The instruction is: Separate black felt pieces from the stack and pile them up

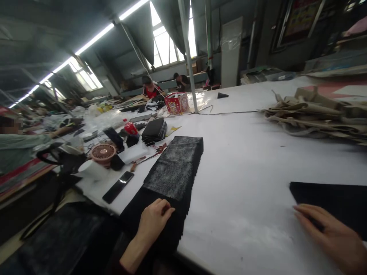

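White tabletop (pixel 237 164) fills the middle of a workshop lit by strip lights. Over its near edge, the left hand (pixel 155 217) curls its fingers toward the thumb on black fabric; whether they pinch a layer, I cannot tell. The right hand (pixel 329 233) is at the near-left edge of a second black fabric piece (pixel 332 202), at far right; whether its fingers grip it is also unclear. Good handling here probably means taking one layer by its edge, with a light touch, so the layers beneath stay aligned.

Under and beyond the left hand lies one layered fabric stack (pixel 180 164), its upper part speckled grey. Farther out, I count one smartphone (pixel 118 187), one pink fan (pixel 103 152), one red can (pixel 130 128), one pile of dark folded pieces (pixel 155 130), one red carton (pixel 176 103) and one khaki cloth heap (pixel 312 112).
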Available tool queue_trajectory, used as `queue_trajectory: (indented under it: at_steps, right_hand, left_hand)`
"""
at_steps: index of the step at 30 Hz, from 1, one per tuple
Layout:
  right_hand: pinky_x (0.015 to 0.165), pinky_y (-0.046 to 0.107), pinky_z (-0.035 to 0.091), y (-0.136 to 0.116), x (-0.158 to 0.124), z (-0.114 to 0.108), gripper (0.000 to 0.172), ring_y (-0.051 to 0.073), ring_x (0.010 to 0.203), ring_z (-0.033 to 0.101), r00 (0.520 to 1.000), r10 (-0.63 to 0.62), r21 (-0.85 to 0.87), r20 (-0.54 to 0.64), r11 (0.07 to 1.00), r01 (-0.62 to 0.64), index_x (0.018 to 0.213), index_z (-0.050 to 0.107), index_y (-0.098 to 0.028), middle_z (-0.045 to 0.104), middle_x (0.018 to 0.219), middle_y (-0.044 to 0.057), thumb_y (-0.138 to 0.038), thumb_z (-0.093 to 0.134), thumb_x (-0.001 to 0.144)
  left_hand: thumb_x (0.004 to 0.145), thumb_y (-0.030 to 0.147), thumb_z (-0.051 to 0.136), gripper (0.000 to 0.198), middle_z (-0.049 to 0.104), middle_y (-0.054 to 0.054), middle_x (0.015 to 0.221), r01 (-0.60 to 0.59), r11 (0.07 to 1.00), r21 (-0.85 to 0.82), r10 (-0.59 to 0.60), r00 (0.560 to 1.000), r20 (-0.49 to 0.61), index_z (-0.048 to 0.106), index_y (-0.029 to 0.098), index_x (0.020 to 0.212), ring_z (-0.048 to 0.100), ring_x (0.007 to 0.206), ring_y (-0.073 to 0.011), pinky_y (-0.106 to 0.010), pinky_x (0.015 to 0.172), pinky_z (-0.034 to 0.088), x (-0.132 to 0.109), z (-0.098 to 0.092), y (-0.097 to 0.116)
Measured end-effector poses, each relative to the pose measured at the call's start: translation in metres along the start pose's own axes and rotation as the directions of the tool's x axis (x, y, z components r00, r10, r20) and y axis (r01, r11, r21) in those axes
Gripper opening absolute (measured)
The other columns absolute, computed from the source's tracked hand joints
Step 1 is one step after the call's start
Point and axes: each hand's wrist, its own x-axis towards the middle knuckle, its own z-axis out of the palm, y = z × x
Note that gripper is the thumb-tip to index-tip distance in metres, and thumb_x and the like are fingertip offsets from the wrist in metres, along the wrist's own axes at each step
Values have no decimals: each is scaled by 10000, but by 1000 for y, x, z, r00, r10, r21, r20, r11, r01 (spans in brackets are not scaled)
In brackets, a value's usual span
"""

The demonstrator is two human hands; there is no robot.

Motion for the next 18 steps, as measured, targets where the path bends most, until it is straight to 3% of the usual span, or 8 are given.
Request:
queue_trajectory:
  at_steps: [3, 6, 9, 13, 16, 18]
  right_hand:
    - [709, 368, 530, -91, -4, 45, 329, 240, 834, 650, 973, -37, 228, 227, 974, -16, 915, 704, -282, 667, 1039, 89, -580, 585, 840]
    - [742, 305, 517, -172, -10, 86, 282, 202, 849, 636, 875, -198, 408, 442, 913, 0, 902, 688, -225, 672, 979, 77, -439, 507, 937]
    - [755, 285, 497, -229, -17, 120, 230, 178, 826, 628, 799, -298, 503, 522, 864, -6, 907, 678, -209, 676, 931, 55, -324, 486, 958]
    - [824, 293, 493, -269, -21, 156, 181, 174, 888, 635, 775, -351, 556, 526, 831, -1, 950, 683, -207, 685, 952, 40, -209, 503, 937]
    - [900, 318, 492, -279, -19, 178, 214, 183, 979, 627, 764, -411, 559, 498, 825, 80, 990, 682, -193, 681, 1037, 60, -143, 484, 927]
    - [925, 336, 492, -281, -18, 190, 245, 192, 1019, 611, 749, -457, 537, 480, 828, 162, 1015, 678, -180, 669, 1087, 76, -105, 465, 921]
  left_hand:
    - [894, 269, 606, 86, 660, -11, 917, -8, 1000, 28, 7, 1000, 15, 658, 217, 938, 635, 836, -170, -261, 737, 437, -10, 8, -10]
    - [901, 207, 586, 78, 655, -28, 945, -51, 994, 97, 48, 998, 33, 657, 199, 933, 624, 898, -186, -272, 769, 442, -8, 22, -8]
    - [916, 147, 516, 151, 640, -36, 887, -100, 979, 176, 93, 995, 45, 644, 182, 843, 608, 870, -196, -286, 751, 439, -3, 32, -11]
    - [895, 97, 469, 199, 626, -44, 833, -134, 980, 144, 133, 991, 13, 625, 168, 795, 592, 829, -199, -296, 733, 422, 0, 35, -23]
    - [856, 98, 501, 180, 631, -31, 815, -97, 993, -69, 96, 995, -16, 648, 174, 786, 587, 782, -178, -285, 721, 403, 3, 30, -32]
    - [812, 94, 538, 167, 634, -13, 789, -50, 954, -295, 48, 999, -15, 674, 183, 772, 571, 735, -158, -274, 707, 385, 6, 28, -38]
